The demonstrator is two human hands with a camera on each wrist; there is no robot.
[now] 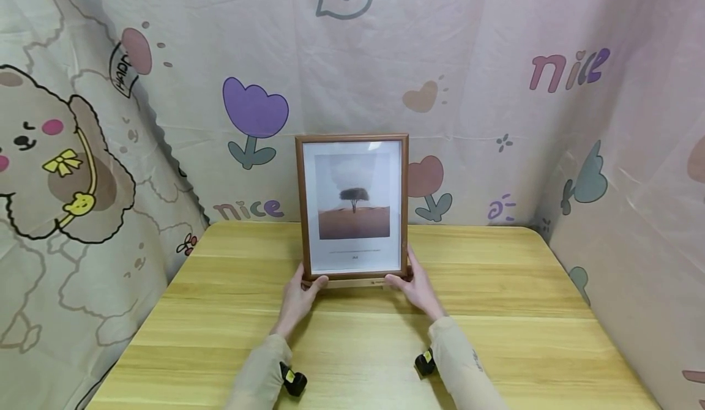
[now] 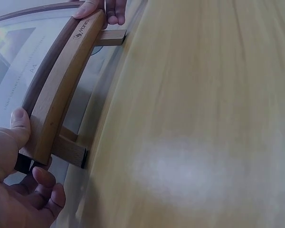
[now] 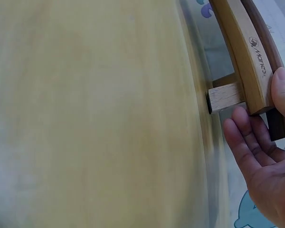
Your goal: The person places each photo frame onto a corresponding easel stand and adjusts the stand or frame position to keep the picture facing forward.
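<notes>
A brown-framed picture (image 1: 354, 214) of a lone tree on reddish ground stands upright, leaning back a little, on a light wooden stand (image 2: 66, 80) with short dark-tipped legs. My left hand (image 1: 296, 300) holds its lower left corner, thumb on the front and the other fingers curled underneath. At the lower right corner, my right hand (image 1: 418, 289) holds it the same way, the thumb (image 3: 282, 90) pressing the frame's front edge. In the right wrist view, printed lettering shows on the stand's front bar (image 3: 249, 61).
The light wood-grain table (image 1: 352, 349) spreads around the stand. Behind and beside it hang pale curtains (image 1: 473, 116) printed with flowers, hearts and a cartoon animal. Black devices (image 1: 294, 382) sit at both wrists, over beige sleeves (image 1: 259, 367).
</notes>
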